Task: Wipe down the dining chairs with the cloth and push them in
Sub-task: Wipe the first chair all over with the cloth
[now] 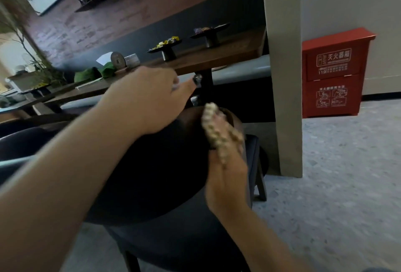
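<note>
A dark brown dining chair with a rounded, curved backrest (156, 169) stands in the middle of the view, in front of a long dark wooden table (227, 52). Its dark seat shows below the backrest, near the bottom of the picture.

The left hand (149, 100) rests on the top edge of the backrest, on the left part of it. The palm is down and the fingers (186, 86) are stretched toward the table, loosely spread and not closed around anything; the hand is blurred, so I cannot tell how firmly it presses.

The right hand (227, 174) is at the right end of the backrest. It holds a beige knobbly cloth (219, 132), which lies pressed against the right upper edge of the chair. The fingers are wrapped in the cloth and mostly hidden by it, so they grip the cloth, but single fingers cannot be seen clearly.

On the table stand two small black pedestal trays (167, 51) with wrapped sweets, and a round wooden disc on a stand (117, 61) more to the left. Right of the table is a beige square pillar (284, 76), and beside it a red fire extinguisher cabinet (334, 74) stands on the grey speckled floor (347, 184).
</note>
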